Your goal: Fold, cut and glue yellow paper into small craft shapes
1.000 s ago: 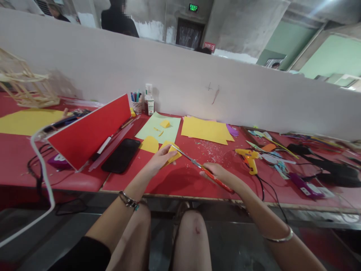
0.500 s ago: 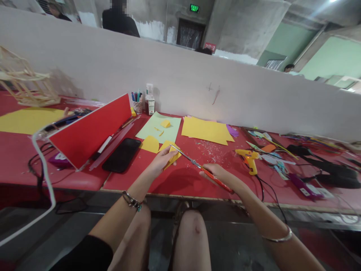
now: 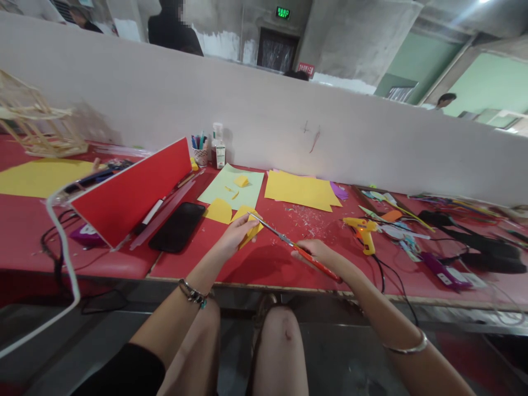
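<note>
Between the fingers of my left hand (image 3: 236,233) is a small piece of yellow paper (image 3: 249,236), held above the red table. My right hand (image 3: 315,253) is closed around the red handles of a pair of scissors (image 3: 284,238). Their metal blades point left and meet the top edge of the yellow paper by my left fingertips. Behind my left hand, two cut yellow pieces (image 3: 218,211) lie against a pale green sheet (image 3: 225,192). On that sheet rest a small yellow stack (image 3: 241,181) and thin yellow offcuts (image 3: 235,195).
Yellow sheets (image 3: 301,190) lie by the white partition (image 3: 247,110), with paper scraps (image 3: 307,220) before them. A yellow glue gun (image 3: 365,231) stands right of my right hand. To the left are a black phone (image 3: 177,226), a red board (image 3: 136,190) and a pen cup (image 3: 200,155).
The yellow offcuts on the green sheet have shifted, one dropping slightly apart. Both hands and the scissors stay almost in place. In the far right background, a person's head has risen into view.
</note>
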`<state>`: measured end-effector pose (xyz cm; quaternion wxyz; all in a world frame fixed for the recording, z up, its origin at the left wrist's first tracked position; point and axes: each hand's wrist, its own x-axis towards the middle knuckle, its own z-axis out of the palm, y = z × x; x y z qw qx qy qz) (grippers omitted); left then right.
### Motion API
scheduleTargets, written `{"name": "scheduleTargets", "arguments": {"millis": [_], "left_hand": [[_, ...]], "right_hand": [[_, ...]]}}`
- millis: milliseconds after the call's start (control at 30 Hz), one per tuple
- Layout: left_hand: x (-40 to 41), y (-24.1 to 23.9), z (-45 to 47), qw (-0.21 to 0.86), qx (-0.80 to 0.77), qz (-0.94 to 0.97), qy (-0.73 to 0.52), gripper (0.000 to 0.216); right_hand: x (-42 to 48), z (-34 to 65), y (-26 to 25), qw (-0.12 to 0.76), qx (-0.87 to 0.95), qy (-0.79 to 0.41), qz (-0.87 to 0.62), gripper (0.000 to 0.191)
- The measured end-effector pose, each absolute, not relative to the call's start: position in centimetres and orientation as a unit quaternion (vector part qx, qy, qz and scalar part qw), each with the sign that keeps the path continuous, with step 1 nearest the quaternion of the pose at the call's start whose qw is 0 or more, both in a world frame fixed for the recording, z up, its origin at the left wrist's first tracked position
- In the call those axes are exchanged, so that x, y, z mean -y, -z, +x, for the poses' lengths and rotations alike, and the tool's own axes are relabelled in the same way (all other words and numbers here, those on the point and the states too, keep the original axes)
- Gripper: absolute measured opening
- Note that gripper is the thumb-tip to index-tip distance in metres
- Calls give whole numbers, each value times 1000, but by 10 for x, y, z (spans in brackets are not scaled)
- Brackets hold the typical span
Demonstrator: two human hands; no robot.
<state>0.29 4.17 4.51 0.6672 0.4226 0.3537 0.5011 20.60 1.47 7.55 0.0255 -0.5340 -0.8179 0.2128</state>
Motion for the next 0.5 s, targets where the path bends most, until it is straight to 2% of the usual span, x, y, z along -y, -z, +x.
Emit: {"name": "scheduleTargets", "arguments": {"millis": [500], "left_hand": [[-42,-47,4,633,-389,404,-533,20]], "right_hand": [[-12,209,-75,67,835,-197,-510,46]]}}
